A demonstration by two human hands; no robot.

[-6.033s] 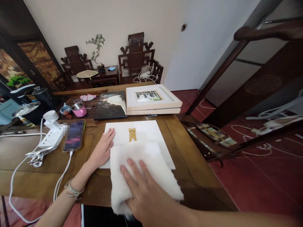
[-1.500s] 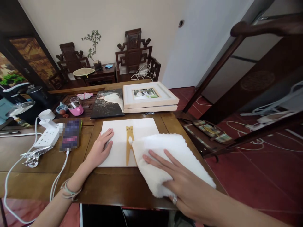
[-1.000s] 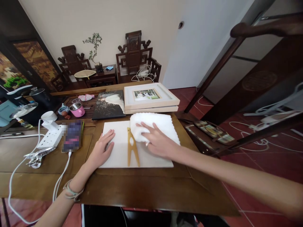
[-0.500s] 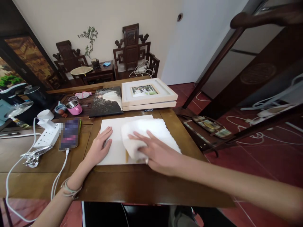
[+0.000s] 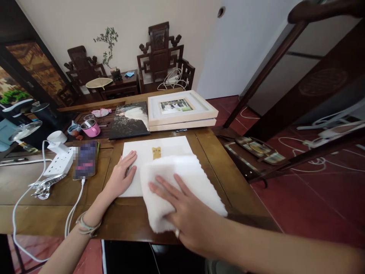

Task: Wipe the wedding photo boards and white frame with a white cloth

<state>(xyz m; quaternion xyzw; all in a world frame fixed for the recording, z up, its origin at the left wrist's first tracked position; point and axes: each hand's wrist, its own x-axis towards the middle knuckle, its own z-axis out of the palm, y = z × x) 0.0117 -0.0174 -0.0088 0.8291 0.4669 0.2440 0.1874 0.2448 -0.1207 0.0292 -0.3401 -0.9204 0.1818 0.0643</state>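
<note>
A white rectangular board (image 5: 137, 186) lies on the brown wooden table (image 5: 122, 217), with a small gold-coloured piece (image 5: 156, 153) near its upper middle. My left hand (image 5: 121, 177) rests flat on the board's left edge, fingers spread, holding nothing. Over the lower right part of the board lies a fluffy white cloth (image 5: 188, 171), which hangs toward the table's front edge. My right hand (image 5: 185, 209), with a ring on it, presses on the cloth; its fingertips are spread on top and the thumb is tucked at a fold.
Behind the board lie stacked pale picture frames (image 5: 182, 108) and a dark picture panel (image 5: 128, 127). To the left are a phone (image 5: 87, 160), a power strip (image 5: 59, 163) with white cables, a pink mug (image 5: 90, 128) and a glass lid (image 5: 26, 130).
My right hand and the cloth have moved down toward the table's front edge, uncovering the upper part of the board and the gold-coloured piece. My left hand stays on the board.
</note>
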